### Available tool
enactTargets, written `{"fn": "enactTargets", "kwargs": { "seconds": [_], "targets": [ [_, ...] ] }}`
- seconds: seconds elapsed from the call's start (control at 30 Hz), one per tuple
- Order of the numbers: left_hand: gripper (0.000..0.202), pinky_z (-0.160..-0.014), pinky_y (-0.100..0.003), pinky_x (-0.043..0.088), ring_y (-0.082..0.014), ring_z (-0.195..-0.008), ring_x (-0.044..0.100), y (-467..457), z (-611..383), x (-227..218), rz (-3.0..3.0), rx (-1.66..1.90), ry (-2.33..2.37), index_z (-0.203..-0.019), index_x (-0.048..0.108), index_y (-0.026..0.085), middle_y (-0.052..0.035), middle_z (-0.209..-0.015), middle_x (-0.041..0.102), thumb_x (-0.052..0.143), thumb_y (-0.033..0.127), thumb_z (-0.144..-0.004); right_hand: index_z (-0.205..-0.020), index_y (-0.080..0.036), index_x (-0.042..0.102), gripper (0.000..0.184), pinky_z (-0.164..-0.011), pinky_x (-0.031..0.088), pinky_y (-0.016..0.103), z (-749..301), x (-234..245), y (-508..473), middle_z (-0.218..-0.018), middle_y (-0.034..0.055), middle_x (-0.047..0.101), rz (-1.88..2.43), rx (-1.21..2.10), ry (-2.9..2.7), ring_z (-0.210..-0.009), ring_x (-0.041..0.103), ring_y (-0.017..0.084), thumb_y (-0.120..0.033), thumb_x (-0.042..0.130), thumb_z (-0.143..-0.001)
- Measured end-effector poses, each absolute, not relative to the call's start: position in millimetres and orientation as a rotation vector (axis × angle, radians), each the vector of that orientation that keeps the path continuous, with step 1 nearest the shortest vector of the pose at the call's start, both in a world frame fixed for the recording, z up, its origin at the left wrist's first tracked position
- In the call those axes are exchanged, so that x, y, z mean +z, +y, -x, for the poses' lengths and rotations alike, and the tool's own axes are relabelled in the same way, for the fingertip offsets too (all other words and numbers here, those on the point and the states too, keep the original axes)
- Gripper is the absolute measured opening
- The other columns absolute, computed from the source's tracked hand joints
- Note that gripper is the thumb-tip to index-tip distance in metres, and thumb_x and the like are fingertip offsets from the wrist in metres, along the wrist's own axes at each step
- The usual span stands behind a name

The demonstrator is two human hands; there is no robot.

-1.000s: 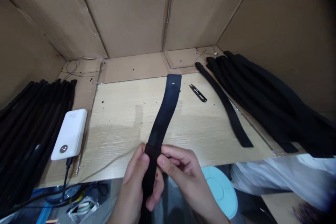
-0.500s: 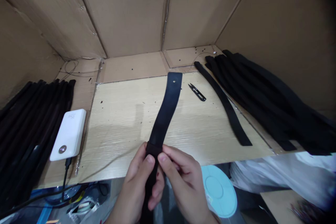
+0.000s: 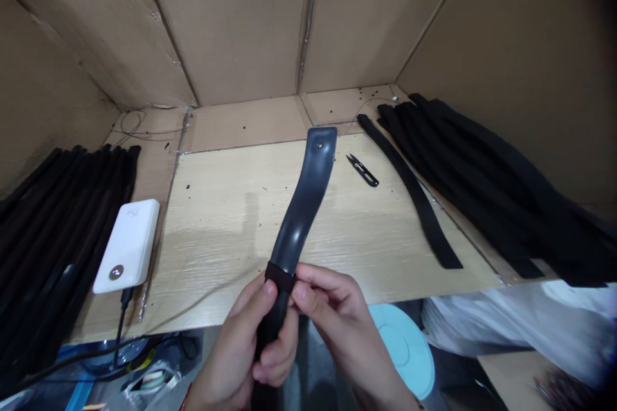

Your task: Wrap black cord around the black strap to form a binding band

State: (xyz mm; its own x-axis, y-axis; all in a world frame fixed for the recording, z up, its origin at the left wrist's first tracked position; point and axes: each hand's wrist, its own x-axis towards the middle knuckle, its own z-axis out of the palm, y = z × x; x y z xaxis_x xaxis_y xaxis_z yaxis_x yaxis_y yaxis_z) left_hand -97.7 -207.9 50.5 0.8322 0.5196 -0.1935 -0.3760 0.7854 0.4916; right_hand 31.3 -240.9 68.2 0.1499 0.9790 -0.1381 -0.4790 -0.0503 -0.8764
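Over the table's near edge, the person's left hand and right hand grip a black strap upright in curled fingers, a narrow band around it, while another strap lies on the wooden table beside a pile of straps at right, with more straps at left.

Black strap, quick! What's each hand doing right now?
Left hand: closed, holding the black strap below its band.
Right hand: closed, pinching the strap at the band.

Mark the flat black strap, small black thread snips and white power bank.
Flat black strap (image 3: 301, 225), head view, mid-length.
Small black thread snips (image 3: 362, 170), head view, middle.
White power bank (image 3: 128, 247), head view, top face.
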Motion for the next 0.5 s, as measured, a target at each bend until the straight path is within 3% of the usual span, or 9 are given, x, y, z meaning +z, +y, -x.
{"fn": "enactTargets", "kwargs": {
  "seconds": [0.13, 0.23, 0.37, 0.5],
  "targets": [
    [0.036, -0.032, -0.009, 0.023, -0.001, -0.029, 0.02, -204.6, 96.4, 44.1, -0.412, 0.482, 0.178, -0.104, 0.055, 0.017, 0.0084, -0.047, 0.036, 0.029, 0.042, -0.103, -0.103, -0.023, 0.077, 0.024, -0.065, 0.05, 0.014, -33.6, 69.4, -237.8, -0.08, 0.004, 0.067, 0.918, 1.414, -0.741, -0.071, 0.06, 0.008, -0.036, 0.072, -0.084],
    [0.04, -0.03, -0.011, 0.025, -0.0021, -0.029, 0.024, -204.2, 94.1, 38.1, -0.442, 0.435, 0.134, -0.111, 0.052, 0.018, 0.0071, -0.051, 0.042, 0.03, 0.05, -0.1, -0.099, -0.018, 0.076, 0.021, -0.06, 0.048, 0.012, -35.5, 67.8, -237.2, -0.071, 0.0022, 0.064, 0.906, 1.404, -0.761, -0.063, 0.059, 0.006, -0.033, 0.072, -0.084],
    [0.053, -0.035, -0.014, 0.03, -0.005, -0.035, 0.034, -208.7, 89.3, 38.0, -0.605, 0.449, 0.435, -0.115, 0.049, 0.017, 0.0045, -0.052, 0.049, 0.036, 0.064, -0.094, -0.1, -0.011, 0.068, 0.028, -0.048, 0.044, 0.012, -37.4, 60.9, -238.4, -0.066, 0.0015, 0.061, 0.943, 1.42, -0.692, -0.052, 0.059, 0.007, -0.032, 0.074, -0.083],
    [0.063, -0.044, -0.018, 0.034, -0.0074, -0.045, 0.039, -210.8, 84.0, 50.8, -0.801, 0.541, 0.738, -0.112, 0.054, 0.011, 0.0017, -0.055, 0.049, 0.041, 0.068, -0.09, -0.102, -0.012, 0.058, 0.033, -0.04, 0.047, 0.018, -38.9, 57.6, -238.1, -0.057, -0.0005, 0.061, 0.862, 1.557, -0.641, -0.041, 0.061, 0.014, -0.034, 0.073, -0.083]
  ]
}}
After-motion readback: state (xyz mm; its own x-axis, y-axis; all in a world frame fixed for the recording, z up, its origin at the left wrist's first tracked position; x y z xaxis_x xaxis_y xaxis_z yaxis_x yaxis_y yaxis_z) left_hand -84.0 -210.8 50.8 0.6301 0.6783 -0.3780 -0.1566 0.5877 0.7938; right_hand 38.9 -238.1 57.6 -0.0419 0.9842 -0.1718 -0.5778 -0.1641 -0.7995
